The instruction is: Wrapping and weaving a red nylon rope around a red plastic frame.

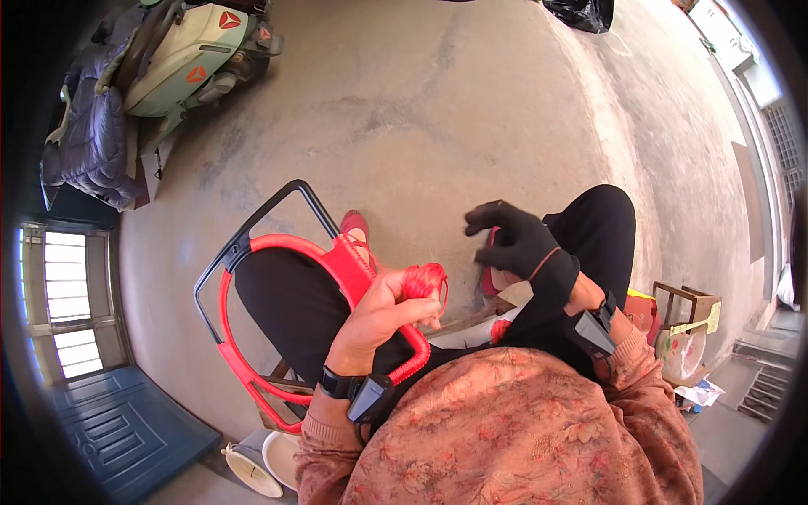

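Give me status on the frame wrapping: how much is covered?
Done: red cord covers the round hoop of the frame. In hand: left hand grips a red cord bundle at the hoop; gloved right hand hovers apart. Left: the black outer bar is bare.

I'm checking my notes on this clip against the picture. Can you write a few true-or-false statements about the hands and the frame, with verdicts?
1. The left hand grips a bundle of red cord. True.
2. The right hand is bare. False: it wears a black glove.
3. The metal frame lies flat on the floor. False: it rests across the person's lap.
4. Part of the frame is wrapped in red cord. True.
5. A scooter stands at upper left. True.
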Demonstrator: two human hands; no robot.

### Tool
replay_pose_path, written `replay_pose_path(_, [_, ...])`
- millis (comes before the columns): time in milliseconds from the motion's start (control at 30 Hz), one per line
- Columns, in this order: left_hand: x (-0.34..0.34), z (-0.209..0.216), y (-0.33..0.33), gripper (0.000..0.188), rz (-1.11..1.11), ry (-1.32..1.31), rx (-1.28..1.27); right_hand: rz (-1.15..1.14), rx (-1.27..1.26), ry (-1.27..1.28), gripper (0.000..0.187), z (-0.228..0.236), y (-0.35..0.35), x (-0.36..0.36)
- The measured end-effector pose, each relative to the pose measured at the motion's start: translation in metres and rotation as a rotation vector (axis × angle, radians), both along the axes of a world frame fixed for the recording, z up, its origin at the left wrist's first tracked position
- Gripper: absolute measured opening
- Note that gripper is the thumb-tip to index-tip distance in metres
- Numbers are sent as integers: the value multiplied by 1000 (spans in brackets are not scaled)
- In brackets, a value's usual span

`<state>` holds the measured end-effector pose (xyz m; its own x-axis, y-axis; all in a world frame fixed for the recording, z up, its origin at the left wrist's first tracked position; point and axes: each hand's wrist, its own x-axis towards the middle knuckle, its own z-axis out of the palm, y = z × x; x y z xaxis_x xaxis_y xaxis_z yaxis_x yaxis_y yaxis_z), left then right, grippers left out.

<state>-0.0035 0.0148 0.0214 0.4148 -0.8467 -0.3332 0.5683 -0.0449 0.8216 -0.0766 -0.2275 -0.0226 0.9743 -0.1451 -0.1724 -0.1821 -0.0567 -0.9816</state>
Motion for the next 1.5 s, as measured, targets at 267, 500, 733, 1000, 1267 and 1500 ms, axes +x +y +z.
replay_pose_path(267, [2, 5, 2, 11, -183, 20, 80, 506, -161, -155, 62, 51, 42, 3])
replay_pose_path(500, [-2, -5, -9, 11, 96, -69, 41, 322, -27, -22, 39, 27, 34, -1])
replay_pose_path(733, [-8, -17, -23, 13, 246, -107, 39, 223, -99, 220, 50, 39, 19, -2])
replay_pose_path(1000, [-14, -20, -26, 13, 107, -355, 242, 241, -424, -239, 69, 32, 36, -4])
replay_pose_path(1267, [-15, -19, -24, 12, 142, -355, 198, 355, -588, -63, 30, 31, 36, -3])
replay_pose_path(1500, [-16, -2, -32, 81, 274, -993, 271, 382, -660, -108, 15, 38, 30, -3])
